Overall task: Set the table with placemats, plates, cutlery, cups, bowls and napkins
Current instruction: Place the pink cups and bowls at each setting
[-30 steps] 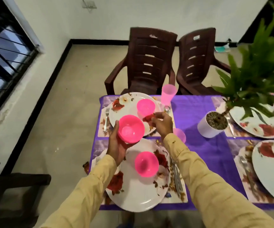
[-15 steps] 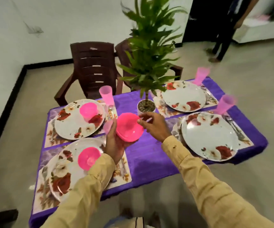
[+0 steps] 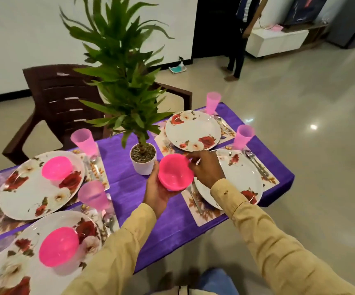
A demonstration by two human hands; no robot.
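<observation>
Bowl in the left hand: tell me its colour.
The bowl is plain bright pink, shown best in the head view.

I wear a long-sleeved shirt point(image 3: 300, 265) of sandy yellow-tan cloth, and my left sleeve point(image 3: 117, 252) and right sleeve point(image 3: 274, 237) both wrinkle softly along the forearm and end at the wrist, just short of my left hand point(image 3: 157, 193) and right hand point(image 3: 207, 169). The right cuff point(image 3: 234, 200) carries two small dark buttons point(image 3: 226, 191) side by side. Below, a patch of my blue jeans point(image 3: 215, 281) shows.

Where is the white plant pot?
In the head view, the white plant pot stands mid-table on the purple cloth, just left of the pink plastic bowl the left hand holds.
</observation>
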